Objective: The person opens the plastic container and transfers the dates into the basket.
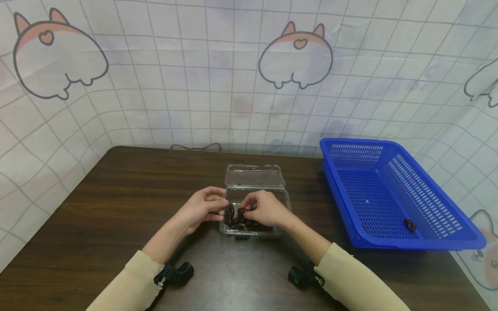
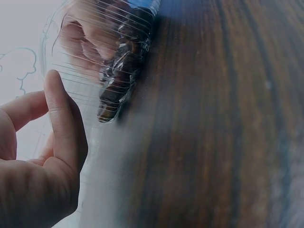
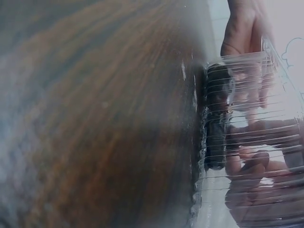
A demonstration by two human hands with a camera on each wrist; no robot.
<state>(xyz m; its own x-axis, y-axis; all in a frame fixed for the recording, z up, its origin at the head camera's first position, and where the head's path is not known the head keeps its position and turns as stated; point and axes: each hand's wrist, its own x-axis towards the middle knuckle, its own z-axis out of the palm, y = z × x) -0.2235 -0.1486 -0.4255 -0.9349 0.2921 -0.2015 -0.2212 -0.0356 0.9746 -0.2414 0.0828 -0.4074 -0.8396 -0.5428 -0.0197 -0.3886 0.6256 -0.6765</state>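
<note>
Pinched, it seems, by the right hand, a date sits inside the box among others, while the left hand rests loose fingers, not clasping, at the box's left rim. With so slight a hold, the thin box could skid or tip if a lift catches its wall, or a slick date could slip; well right of the box stands the basket.

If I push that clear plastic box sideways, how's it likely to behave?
The clear plastic box would probably slide rather than tip, since it sits low and wide on the table. Its thin-looking, see-through plastic suggests it may flex if squeezed. The open lid, apparently joined along the far edge, might flap.
</note>
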